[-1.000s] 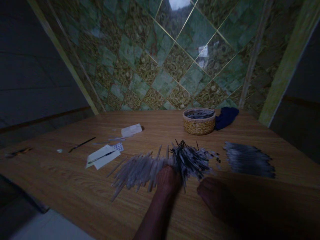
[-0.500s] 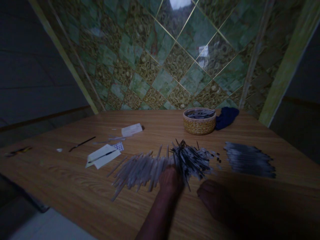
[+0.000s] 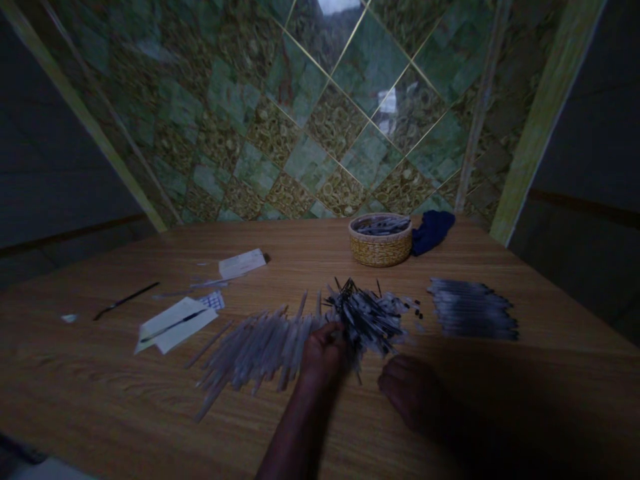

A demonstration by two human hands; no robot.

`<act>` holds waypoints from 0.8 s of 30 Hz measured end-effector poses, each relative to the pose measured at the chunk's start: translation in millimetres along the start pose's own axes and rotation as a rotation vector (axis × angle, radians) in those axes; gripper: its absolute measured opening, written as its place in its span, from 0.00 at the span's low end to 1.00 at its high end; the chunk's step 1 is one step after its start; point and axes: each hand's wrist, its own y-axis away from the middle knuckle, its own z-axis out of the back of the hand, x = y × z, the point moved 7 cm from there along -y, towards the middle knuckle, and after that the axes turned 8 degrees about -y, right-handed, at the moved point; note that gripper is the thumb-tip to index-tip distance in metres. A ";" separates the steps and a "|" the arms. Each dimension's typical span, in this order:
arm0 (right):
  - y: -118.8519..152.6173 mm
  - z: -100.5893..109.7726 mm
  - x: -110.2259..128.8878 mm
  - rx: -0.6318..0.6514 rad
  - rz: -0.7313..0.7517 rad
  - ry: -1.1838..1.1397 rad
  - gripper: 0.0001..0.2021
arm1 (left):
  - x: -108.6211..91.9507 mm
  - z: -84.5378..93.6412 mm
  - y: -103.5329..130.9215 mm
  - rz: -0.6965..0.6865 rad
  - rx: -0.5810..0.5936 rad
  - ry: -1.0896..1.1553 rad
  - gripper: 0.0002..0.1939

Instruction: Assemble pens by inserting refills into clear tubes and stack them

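Across the upper frame you face a tiled wall (image 3: 325, 120), its glossy green and brown-patterned diamonds parted by thin, light lines. Below it spreads your worktop (image 3: 125, 413), wood-grained; its back edge meets the wall, its right edge slants toward the lower right, and bare grain runs across the lower left.

Your left hand (image 3: 321, 357), lower centre, has its fingers bent at the place where two groups meet; whether anything is pinched there you cannot tell. Your right hand (image 3: 405, 390), to its right, rests low with curled fingers, deep in shadow; whether it grips anything is likewise hidden.

Left of centre lie the pale rods (image 3: 260, 350), slender, translucent and loosely parallel. Adjoining them at centre is a tangled heap of dark-tipped rods (image 3: 367, 317), pointing many ways. At centre right, an ordered row of rods (image 3: 473, 310) lies side by side, with worktop showing between it and the heap.

Behind the heap stands a round woven basket (image 3: 380, 250) holding more rods; against its right side sits a crumpled navy cloth (image 3: 433, 231). At left, overlapping paper sheets (image 3: 175, 315) carry a dark slim rod; any writing is too dim to read. Farther back is a white oblong (image 3: 243, 264). Smaller still are a dark stick (image 3: 127, 300), a blue-and-white patterned piece (image 3: 214, 301) and a white scrap (image 3: 69, 319).
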 end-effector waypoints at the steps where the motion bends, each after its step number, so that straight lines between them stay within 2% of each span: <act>1: -0.1 -0.5 -0.7 0.009 -0.005 0.002 0.09 | 0.8 -0.3 -0.7 0.025 0.011 0.045 0.10; 6: -1.1 -1.9 -1.2 0.049 -0.023 0.022 0.08 | -4.7 1.5 1.2 0.083 0.068 0.124 0.07; 13: -1.7 1.8 -1.5 0.017 -0.007 0.036 0.09 | -14.6 -9.3 15.2 0.142 0.228 0.325 0.12; 17: -0.9 2.3 -2.4 -0.006 -0.023 0.032 0.10 | -25.8 -17.4 23.3 0.078 0.341 0.438 0.17; 20: -0.8 2.1 -0.9 -0.011 -0.007 0.043 0.10 | -28.6 -24.3 26.5 0.016 0.424 0.437 0.17; 24: -1.1 0.9 -0.2 -0.027 0.026 0.031 0.11 | -25.9 -29.7 27.2 -0.015 0.459 0.438 0.15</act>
